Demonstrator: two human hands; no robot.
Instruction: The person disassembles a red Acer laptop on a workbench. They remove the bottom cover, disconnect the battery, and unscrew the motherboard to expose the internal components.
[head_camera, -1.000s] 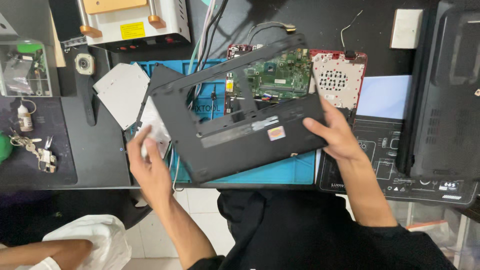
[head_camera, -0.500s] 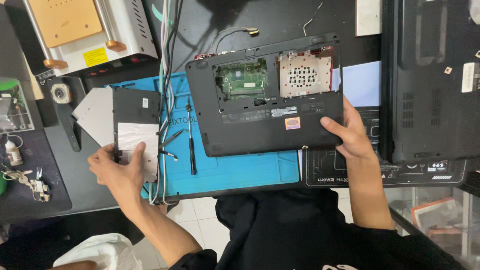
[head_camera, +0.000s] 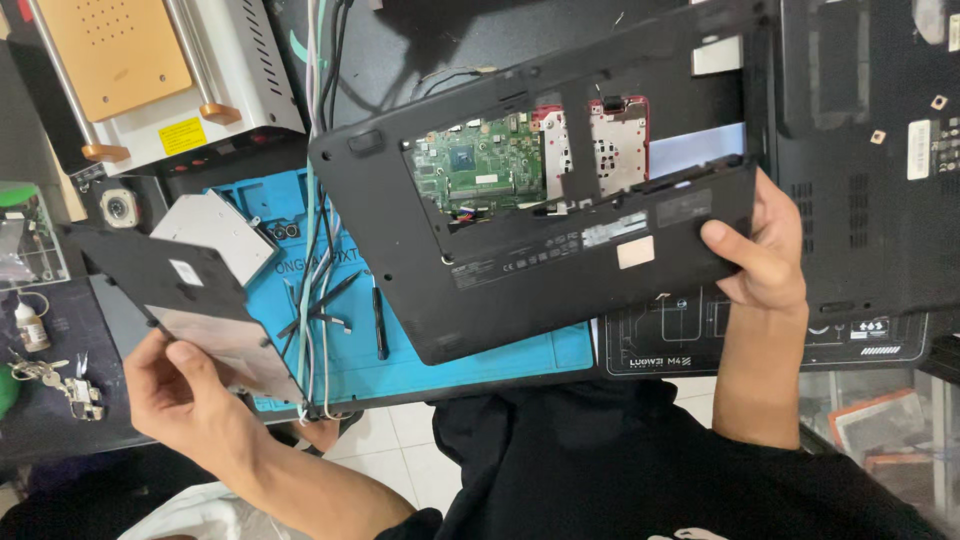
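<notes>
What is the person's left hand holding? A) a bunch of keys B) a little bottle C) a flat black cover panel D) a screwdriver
C: the left hand grips a flat black cover panel by its lower edge, lifted beside the blue mat.

The second laptop (head_camera: 870, 150), to the right of the open laptop base (head_camera: 540, 230), runs off the right and top edges. The white machine (head_camera: 150, 80), up and left of that base, is cut by the top edge. The base hides part of the blue mat (head_camera: 440, 360). Its small labels are too tiny to read.
</notes>
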